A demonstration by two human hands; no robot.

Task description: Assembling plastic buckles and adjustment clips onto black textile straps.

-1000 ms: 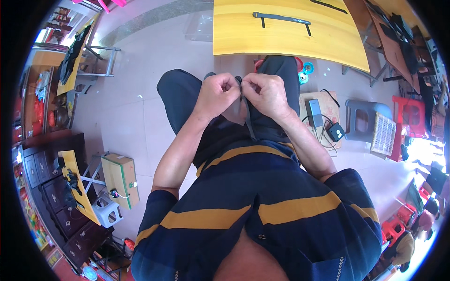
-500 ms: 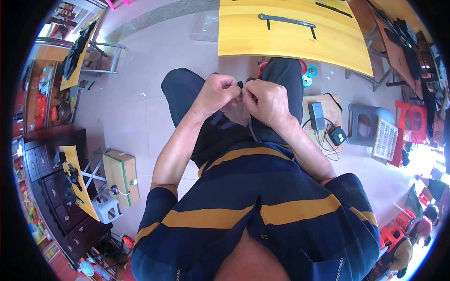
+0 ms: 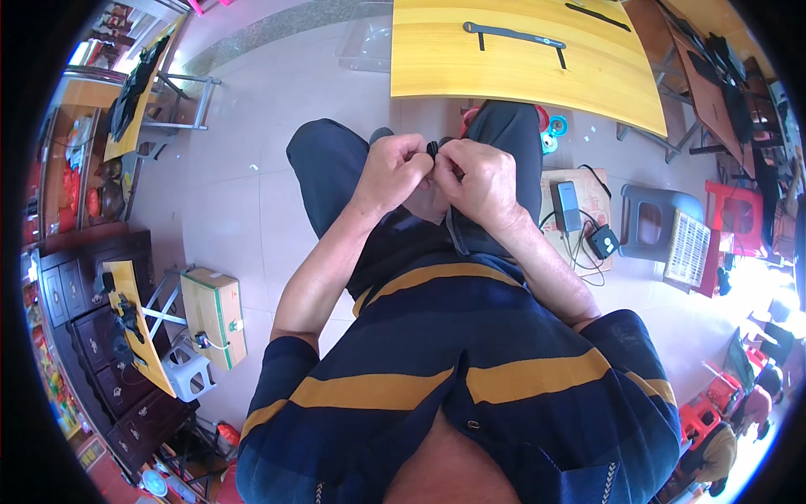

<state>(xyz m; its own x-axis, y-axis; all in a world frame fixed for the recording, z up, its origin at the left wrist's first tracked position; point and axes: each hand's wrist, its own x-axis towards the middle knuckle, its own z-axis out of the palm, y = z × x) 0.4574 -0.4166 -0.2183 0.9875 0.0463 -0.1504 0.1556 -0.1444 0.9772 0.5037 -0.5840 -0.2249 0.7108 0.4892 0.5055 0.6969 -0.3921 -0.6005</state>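
Above my lap, my left hand [image 3: 391,175] and my right hand [image 3: 480,178] meet with their fingers pinched. Between the fingertips is a small black strip-like piece [image 3: 433,149], mostly covered by the fingers, so its exact kind cannot be made out. Just ahead stands a yellow wooden table [image 3: 453,77]. On it lies a long grey bar [image 3: 514,35] with two short black strips sticking out from its near side. Farther right on the tabletop is a thin black strip [image 3: 598,17].
Right of my knees, a flat cardboard sheet [image 3: 598,197] carries a grey box-shaped device [image 3: 567,206] and a black box [image 3: 603,242] with cables. Beyond are a grey plastic stool [image 3: 645,223] and a white basket [image 3: 688,249]. Leftward stand a carton [image 3: 210,315] and a small yellow table [image 3: 138,332].
Both hands stay together above my lap, with only slight finger movement around the black piece. The view has shifted very slightly.
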